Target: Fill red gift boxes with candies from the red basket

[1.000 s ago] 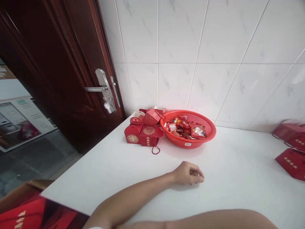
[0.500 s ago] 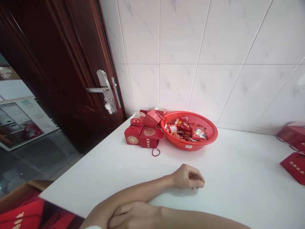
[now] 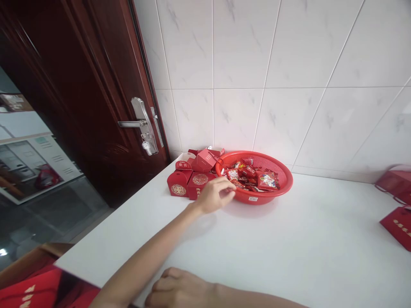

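Note:
Over the front right of the red gift boxes (image 3: 180,184), my left hand (image 3: 214,196) reaches toward the left rim of the red plastic basket (image 3: 250,198). Its thumb and fingers are curved with a gap between them, holding nothing. Small red wrapped packets (image 3: 267,180) fill the basket. My right hand (image 3: 180,287) is low at the bottom of the view, near my left forearm, with its fingers curled in and their tips hidden. No object shows in it.
The white table (image 3: 289,252) meets a tiled wall. More red boxes (image 3: 400,224) are at the right edge. At the lower left, a cardboard box (image 3: 24,260) holds red packaging (image 3: 35,284). A dark red door (image 3: 93,85) is on the left.
My left hand has moved up and to the left, from the table in front of the basket to the gift boxes. My right hand's fingers have curled after resting on my left forearm.

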Demonstrator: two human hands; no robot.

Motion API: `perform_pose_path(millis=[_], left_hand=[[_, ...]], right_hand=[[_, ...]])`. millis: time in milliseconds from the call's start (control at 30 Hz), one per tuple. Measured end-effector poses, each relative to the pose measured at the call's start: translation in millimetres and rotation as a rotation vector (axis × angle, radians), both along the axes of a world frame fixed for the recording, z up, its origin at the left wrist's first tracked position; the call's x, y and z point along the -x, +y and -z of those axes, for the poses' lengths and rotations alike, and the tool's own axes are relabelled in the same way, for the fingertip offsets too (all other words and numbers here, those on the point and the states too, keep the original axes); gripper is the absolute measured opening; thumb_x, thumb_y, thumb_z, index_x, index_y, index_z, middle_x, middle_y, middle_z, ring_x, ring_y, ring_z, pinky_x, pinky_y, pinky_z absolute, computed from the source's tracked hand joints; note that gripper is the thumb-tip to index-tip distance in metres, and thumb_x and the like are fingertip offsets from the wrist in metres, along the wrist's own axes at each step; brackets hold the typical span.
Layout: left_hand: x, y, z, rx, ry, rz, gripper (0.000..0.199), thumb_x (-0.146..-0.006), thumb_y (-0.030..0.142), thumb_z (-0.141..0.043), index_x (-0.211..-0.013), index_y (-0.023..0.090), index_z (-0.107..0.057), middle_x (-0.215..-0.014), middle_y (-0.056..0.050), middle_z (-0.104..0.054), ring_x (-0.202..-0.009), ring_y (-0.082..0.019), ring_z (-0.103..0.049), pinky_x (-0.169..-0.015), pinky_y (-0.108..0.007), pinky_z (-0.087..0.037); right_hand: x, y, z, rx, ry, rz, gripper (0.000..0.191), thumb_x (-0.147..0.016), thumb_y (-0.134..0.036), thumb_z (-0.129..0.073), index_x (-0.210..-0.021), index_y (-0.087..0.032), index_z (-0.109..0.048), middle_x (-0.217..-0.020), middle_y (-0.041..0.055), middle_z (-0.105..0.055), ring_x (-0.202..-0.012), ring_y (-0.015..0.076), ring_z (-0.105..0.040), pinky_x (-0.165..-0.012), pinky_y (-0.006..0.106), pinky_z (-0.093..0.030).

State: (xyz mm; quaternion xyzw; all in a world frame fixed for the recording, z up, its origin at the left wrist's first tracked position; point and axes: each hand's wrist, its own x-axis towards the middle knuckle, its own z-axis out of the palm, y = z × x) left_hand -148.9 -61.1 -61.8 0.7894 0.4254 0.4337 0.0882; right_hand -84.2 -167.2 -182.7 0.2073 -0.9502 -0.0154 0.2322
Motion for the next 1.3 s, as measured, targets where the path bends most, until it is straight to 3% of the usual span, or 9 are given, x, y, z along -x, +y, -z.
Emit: perform_pose_path(millis=[100,200,333,533,733,1033,1100,1200,1300], left_hand=[[31.7,4.5,8.4,-0.051,0.219,-0.328,0.010,-0.082,0.022,-0.065,-0.091,0.020,-0.070,-0.091,-0.005,-0.065,-0.083,-0.020,-0.063,-0.079,-0.034,-0.053],[44.8,4.5,23.7,-0.050,0.355,-0.511,0.018,-0.080,0.024,-0.070,-0.098,0.020,-0.068,-0.095,-0.006,-0.062,-0.092,-0.025,-0.061,-0.085,-0.039,-0.052],[41.3,5.7,35.8,-0.070,0.419,-0.608,0.023,-0.084,0.024,-0.068,-0.106,0.020,-0.066,-0.100,-0.009,-0.061,-0.097,-0.027,-0.058,-0.088,-0.041,-0.049],[34.7,15.7,32.7,-0.005,0.519,-0.703,0.008,-0.085,0.024,-0.067,-0.092,0.021,-0.069,-0.093,-0.008,-0.063,-0.091,-0.027,-0.059,-0.083,-0.040,-0.046],[45.1,9.7,23.8,-0.096,0.368,-0.668,0.022,-0.096,0.026,-0.051,-0.091,0.021,-0.072,-0.089,-0.007,-0.068,-0.086,-0.024,-0.063,-0.079,-0.037,-0.045],[50.4,-21.0,2.8,-0.228,-0.091,-0.497,0.022,-0.095,0.034,-0.056,-0.088,0.020,-0.072,-0.079,-0.002,-0.066,-0.066,-0.014,-0.057,-0.066,-0.027,-0.047],[44.7,-25.8,1.4,-0.205,-0.152,-0.445,0.022,-0.094,0.035,-0.057,-0.088,0.020,-0.071,-0.078,-0.001,-0.066,-0.068,-0.014,-0.058,-0.067,-0.027,-0.048],[34.6,-29.6,3.7,-0.137,-0.235,-0.342,0.021,-0.093,0.036,-0.060,-0.087,0.019,-0.071,-0.081,-0.002,-0.067,-0.074,-0.015,-0.060,-0.070,-0.027,-0.049],[23.8,-30.2,8.9,-0.018,-0.320,-0.238,0.022,-0.093,0.038,-0.061,-0.087,0.019,-0.072,-0.085,-0.003,-0.068,-0.079,-0.017,-0.063,-0.072,-0.027,-0.050]], right_hand=[[2.0,0.3,4.9,0.017,-0.002,0.005,0.026,-0.100,-0.047,-0.054,-0.087,-0.026,-0.065,-0.111,0.0014,-0.066,-0.098,0.0137,-0.057,-0.089,0.028,-0.044],[3.0,-0.1,10.3,0.043,0.018,0.007,0.030,-0.101,-0.047,-0.051,-0.089,-0.025,-0.066,-0.114,0.0019,-0.065,-0.097,0.0149,-0.056,-0.086,0.030,-0.043],[0.9,-0.3,7.9,0.073,0.003,0.011,0.021,-0.097,-0.039,-0.055,-0.090,-0.023,-0.066,-0.113,0.0021,-0.065,-0.096,0.0155,-0.056,-0.084,0.031,-0.043],[-1.4,0.1,-3.7,0.084,-0.057,0.021,0.015,-0.092,-0.036,-0.057,-0.089,-0.023,-0.065,-0.110,0.0016,-0.068,-0.091,0.0157,-0.058,-0.083,0.031,-0.045],[-2.0,-0.3,-4.9,0.069,-0.066,0.026,0.016,-0.094,-0.037,-0.056,-0.090,-0.023,-0.065,-0.115,0.0014,-0.068,-0.093,0.0157,-0.058,-0.085,0.031,-0.045],[-1.8,-2.2,-9.6,0.052,0.019,0.023,0.017,-0.093,-0.035,-0.056,-0.084,-0.022,-0.065,-0.109,0.0027,-0.070,-0.085,0.0144,-0.060,-0.081,0.028,-0.047],[-4.6,-2.1,-21.9,0.060,0.103,0.007,0.022,-0.095,-0.036,-0.053,-0.083,-0.021,-0.064,-0.105,0.0032,-0.071,-0.080,0.0135,-0.059,-0.079,0.027,-0.047],[-22.0,6.8,-57.4,0.135,0.303,0.025,0.022,-0.096,-0.034,-0.050,-0.089,-0.019,-0.064,-0.095,0.0030,-0.070,-0.074,0.0135,-0.057,-0.071,0.029,-0.045],[-56.6,31.5,-102.7,0.295,0.472,0.263,0.014,-0.093,-0.025,-0.051,-0.088,-0.018,-0.062,-0.090,0.0061,-0.068,-0.078,0.0174,-0.057,-0.072,0.034,-0.043]])
